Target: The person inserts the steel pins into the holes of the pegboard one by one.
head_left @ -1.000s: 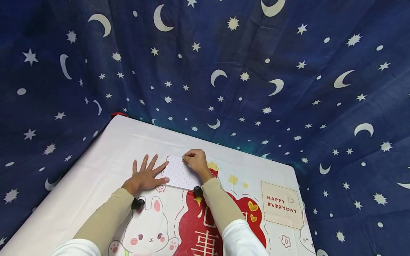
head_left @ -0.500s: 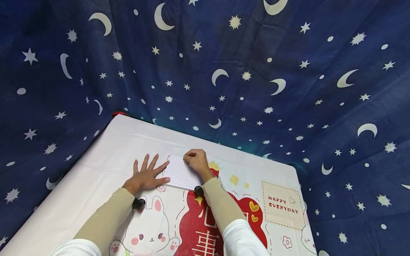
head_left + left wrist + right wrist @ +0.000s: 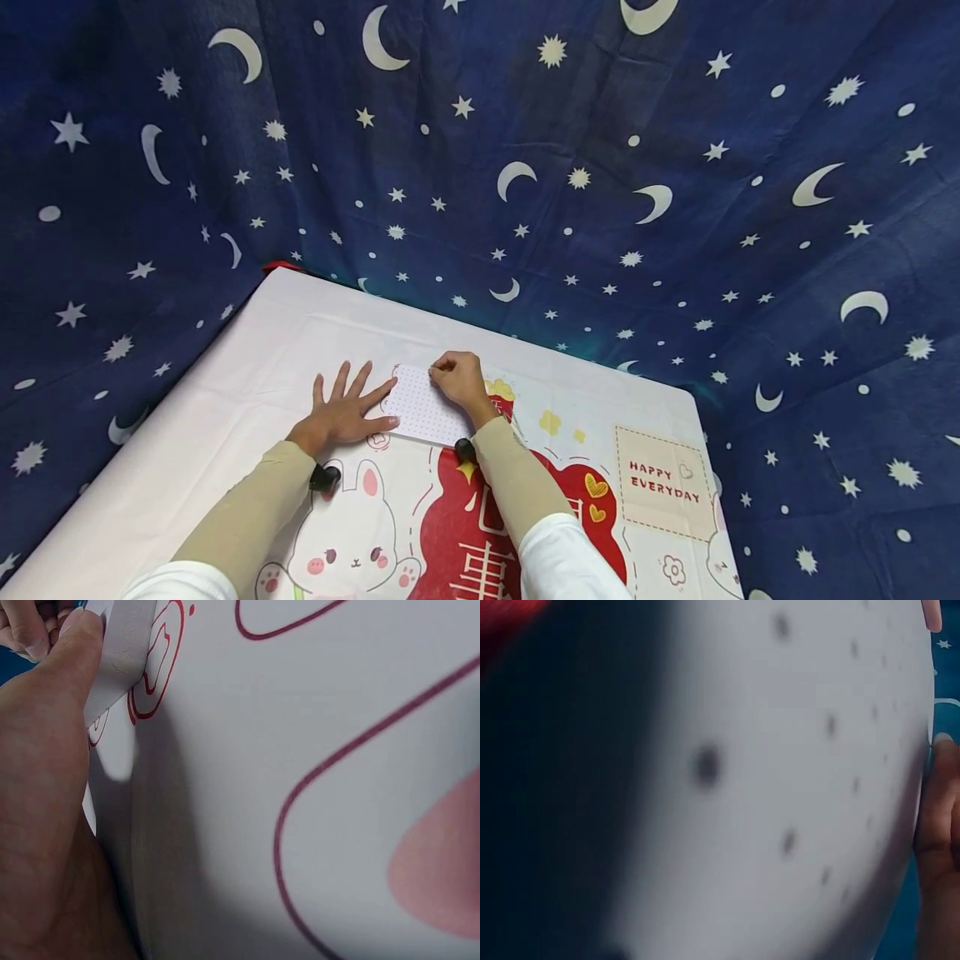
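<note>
A white board (image 3: 420, 408) with a grid of small dark dots lies on the tablecloth; its thick grey edge (image 3: 127, 656) shows in the left wrist view. My left hand (image 3: 343, 415) is spread flat at the board's left side, forefinger and thumb tips on its edge. Over the board's far right part, my right hand (image 3: 461, 382) has thumb and forefinger pinched together at the dotted surface. What sits between those fingertips is too small to make out. In the right wrist view the right thumb (image 3: 939, 799) lies at the far side of the board.
The table wears a pale printed cloth (image 3: 225, 408) with a rabbit, a red patch with lettering and a "Happy Everyday" square. A dark blue curtain (image 3: 450, 250) with moons and stars hangs behind and at both sides. Black wrist cameras (image 3: 325, 477) sit under both wrists.
The head view has shifted very slightly. Both hands and the board keep their places, with the right fingertips still pinched at the same spot.
</note>
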`<state>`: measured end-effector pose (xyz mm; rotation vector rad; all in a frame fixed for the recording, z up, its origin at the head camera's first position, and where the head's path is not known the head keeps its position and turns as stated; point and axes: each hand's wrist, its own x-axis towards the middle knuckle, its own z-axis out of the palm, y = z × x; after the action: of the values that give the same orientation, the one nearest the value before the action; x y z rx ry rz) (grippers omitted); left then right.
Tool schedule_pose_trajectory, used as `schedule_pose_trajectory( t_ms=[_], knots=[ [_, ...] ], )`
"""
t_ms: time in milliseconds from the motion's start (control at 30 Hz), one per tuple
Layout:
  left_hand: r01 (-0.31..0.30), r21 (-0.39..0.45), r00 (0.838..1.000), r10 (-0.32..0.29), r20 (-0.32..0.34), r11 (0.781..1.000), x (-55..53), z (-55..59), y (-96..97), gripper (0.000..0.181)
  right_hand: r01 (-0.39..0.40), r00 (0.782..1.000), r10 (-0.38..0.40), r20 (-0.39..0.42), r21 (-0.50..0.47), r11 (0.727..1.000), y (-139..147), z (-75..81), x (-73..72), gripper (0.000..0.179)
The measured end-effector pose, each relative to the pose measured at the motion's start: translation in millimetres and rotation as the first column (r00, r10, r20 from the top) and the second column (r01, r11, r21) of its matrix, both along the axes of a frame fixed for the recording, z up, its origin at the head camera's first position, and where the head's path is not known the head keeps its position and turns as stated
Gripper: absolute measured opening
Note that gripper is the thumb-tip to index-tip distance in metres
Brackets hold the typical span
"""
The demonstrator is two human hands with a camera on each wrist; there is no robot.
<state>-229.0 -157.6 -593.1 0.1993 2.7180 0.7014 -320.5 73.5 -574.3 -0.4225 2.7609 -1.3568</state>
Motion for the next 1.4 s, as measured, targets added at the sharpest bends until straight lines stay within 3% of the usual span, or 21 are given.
schedule_pose_trajectory(
  t_ms=[300,700,1133,1400],
  knots=[
    [0.004,0.007,1.0,-0.004,-0.003,1.0,0.9,3.6,0.9,0.096,0.007,0.999,-0.006,-0.034,0.046,0.999,-3,1.6,0.1,0.006],
    [-0.001,-0.018,1.0,0.002,0.019,1.0,5.4,14.8,5.3,0.087,-0.01,0.999,0.008,0.039,0.057,0.998,-2,3.7,4.0,0.009],
    [0.002,-0.014,1.0,-0.002,0.0,1.0,1.9,16.2,5.6,0.089,0.021,0.991,-0.006,-0.137,0.111,0.994,-9,8.6,0.5,0.016],
    [0.0,0.006,1.0,0.0,0.016,1.0,4.0,11.9,1.5,0.095,0.028,0.998,-0.03,0.061,0.041,0.999,-4,8.1,7.0,0.01]
  ],
)
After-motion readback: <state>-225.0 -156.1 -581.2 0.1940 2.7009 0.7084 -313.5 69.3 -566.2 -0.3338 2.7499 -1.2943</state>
